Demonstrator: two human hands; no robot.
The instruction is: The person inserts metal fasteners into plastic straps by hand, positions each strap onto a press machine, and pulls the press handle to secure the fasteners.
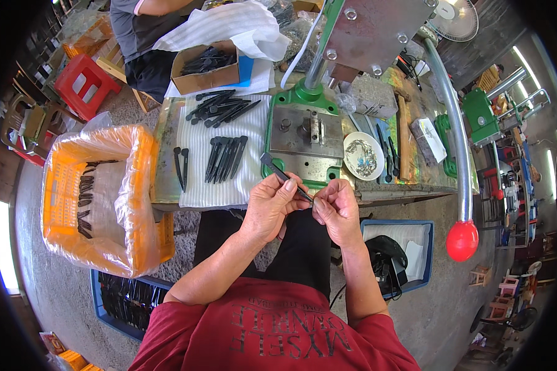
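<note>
My left hand (pixel 267 209) is closed around a black tapered plastic piece (pixel 278 172), whose wide head points up and to the left. At its narrow lower end, my right hand (pixel 338 213) is closed in a pinch; what sits between those fingertips is too small to make out. Both hands are just in front of a green press (pixel 302 99) with a steel block on its base. Beside the press, a white bowl (pixel 369 177) holds small metal bits. Similar black pieces (pixel 226 159) lie in a row on white foam (pixel 254 133), with a loose pile (pixel 220 109) behind them.
A plastic-lined orange crate (pixel 54 207) stands left of the bench. The press's red-knobbed lever (pixel 462 240) hangs at the right. A cardboard box (pixel 184 81) of black pieces sits at the back. Below are a blue tray (pixel 428 272) and another blue crate (pixel 99 303). A person (pixel 127 34) sits opposite.
</note>
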